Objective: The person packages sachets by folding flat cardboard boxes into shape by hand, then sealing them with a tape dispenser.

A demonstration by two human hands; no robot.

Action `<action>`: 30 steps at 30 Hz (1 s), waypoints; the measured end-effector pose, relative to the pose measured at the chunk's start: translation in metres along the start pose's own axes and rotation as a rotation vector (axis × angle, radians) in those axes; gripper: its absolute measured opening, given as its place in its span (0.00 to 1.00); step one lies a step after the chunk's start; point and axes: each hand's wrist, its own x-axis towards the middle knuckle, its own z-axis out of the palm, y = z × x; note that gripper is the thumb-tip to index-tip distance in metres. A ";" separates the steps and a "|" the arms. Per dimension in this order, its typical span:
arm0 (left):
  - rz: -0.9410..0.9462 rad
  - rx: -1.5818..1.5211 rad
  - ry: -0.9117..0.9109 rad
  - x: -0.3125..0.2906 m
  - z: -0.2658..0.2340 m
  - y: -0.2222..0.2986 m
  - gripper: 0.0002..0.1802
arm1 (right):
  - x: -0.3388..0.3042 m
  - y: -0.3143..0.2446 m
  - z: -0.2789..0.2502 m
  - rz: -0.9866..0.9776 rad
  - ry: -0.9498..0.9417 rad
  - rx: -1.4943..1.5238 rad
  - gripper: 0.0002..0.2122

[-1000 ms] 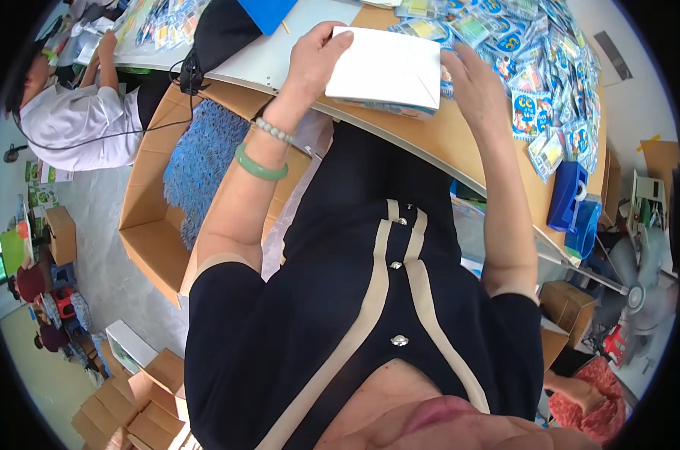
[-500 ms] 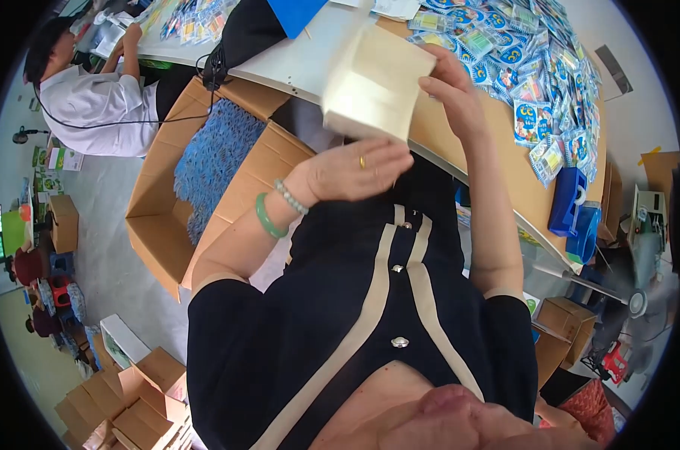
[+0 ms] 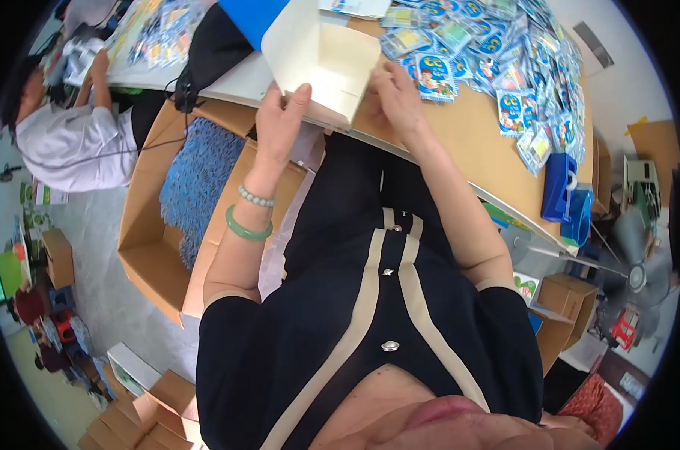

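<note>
A small cream-white cardboard box (image 3: 332, 64), its top open and a flap raised on its left, is held at the near edge of the table. My left hand (image 3: 280, 116) grips its near left corner, thumb up along the wall. At the box's right side is my right hand (image 3: 396, 101), with fingers curled against the edge; its fingertips are partly hidden. Just beyond the table edge to the right lie several blue-and-white printed sachets (image 3: 434, 79). A flat blue panel (image 3: 254, 19) stands behind the box's left flap.
A large pile of sachets (image 3: 505, 60) covers the table's far right, with a blue tape dispenser (image 3: 558, 187) at its right end. A big open carton (image 3: 148, 247) holding blue packets (image 3: 201, 180) stands left. A person in white (image 3: 81, 146) works at the far left.
The box has shifted slightly left and tipped so its open inside shows. My left hand has moved from below the box to grip its left corner; my right hand has lowered along its right side.
</note>
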 end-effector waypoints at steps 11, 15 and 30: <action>-0.079 -0.115 0.214 0.065 -0.002 -0.017 0.18 | 0.030 -0.007 -0.020 -0.500 0.226 -0.433 0.23; 0.274 0.227 0.524 0.020 0.006 -0.006 0.15 | 0.008 0.048 -0.061 -0.208 0.278 -0.795 0.23; 0.446 0.811 -0.381 -0.018 0.147 0.013 0.15 | -0.049 0.098 -0.151 -0.217 0.329 -0.265 0.17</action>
